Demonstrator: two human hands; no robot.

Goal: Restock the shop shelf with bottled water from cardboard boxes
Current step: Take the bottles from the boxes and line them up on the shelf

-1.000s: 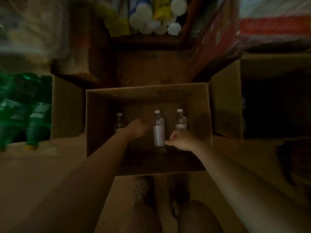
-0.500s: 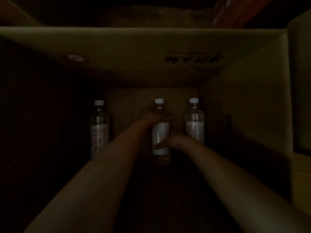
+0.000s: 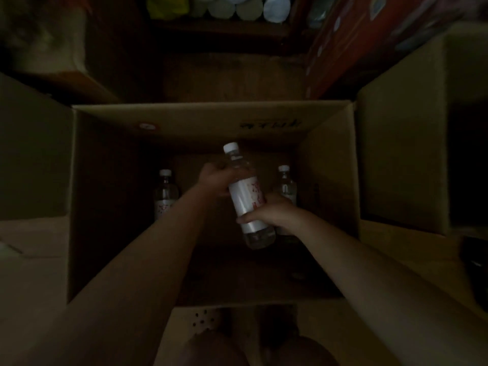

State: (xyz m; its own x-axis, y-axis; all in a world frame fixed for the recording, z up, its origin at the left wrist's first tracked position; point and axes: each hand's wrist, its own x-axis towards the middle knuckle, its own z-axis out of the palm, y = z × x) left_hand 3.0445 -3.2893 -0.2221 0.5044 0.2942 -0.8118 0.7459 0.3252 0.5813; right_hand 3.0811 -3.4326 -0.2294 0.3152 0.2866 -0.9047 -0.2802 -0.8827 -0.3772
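Note:
A clear water bottle [image 3: 247, 196] with a white cap and a white label is raised and tilted inside an open cardboard box [image 3: 200, 122]. My left hand [image 3: 215, 178] grips its upper part near the shoulder. My right hand [image 3: 269, 212] grips its lower part around the label. Two more bottles stand upright on the box floor: one at the left [image 3: 165, 192] and one at the right [image 3: 286, 184], partly hidden behind my right hand. The scene is very dim.
Another open cardboard box [image 3: 401, 159] stands to the right, and a box flap [image 3: 34, 154] rises at the left. A red carton [image 3: 351, 40] and a shelf with round packs [image 3: 248, 9] lie beyond. My knees [image 3: 237, 347] show at the bottom.
The middle bottle has come up off the box floor and tilted, held by both hands. The camera has pulled back from inside the box.

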